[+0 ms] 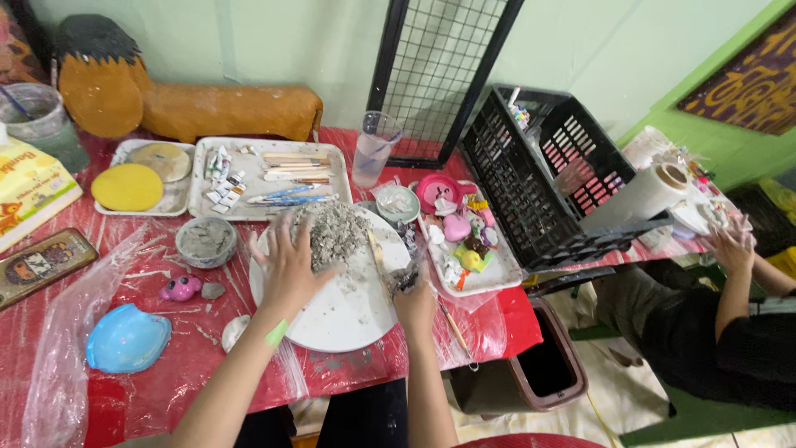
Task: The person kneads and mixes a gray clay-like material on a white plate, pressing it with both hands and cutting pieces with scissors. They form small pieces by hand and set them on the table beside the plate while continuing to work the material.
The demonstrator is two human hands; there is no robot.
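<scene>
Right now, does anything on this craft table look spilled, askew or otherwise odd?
Grey clay smears streak the red plastic table cover near the small clay bowl. The black crate lies tipped on its side. The left hand presses a grey clay lump on the white plate; that mess stays contained.

- The round white plate [348, 307] held bare room on its near half; a grey crumbly clay heap [336, 232] filled its far part under the left hand [290, 270].
- The right hand [414, 303] sat at the plate's right rim, hemmed in just beside the white rectangular tray of small coloured figures [464, 241].
- Left of the plate, a small grey bowl of clay [206, 241], a pink figurine [181, 288] and a blue shell-shaped mould [127, 338] stood apart, with open red plastic-covered tabletop [124, 390] between them.
- Farther back, the white tray of paint tubes and brushes [269, 178], a clear plastic cup [375, 149] and the tilted black plastic crate [547, 174] closed off the way.
</scene>
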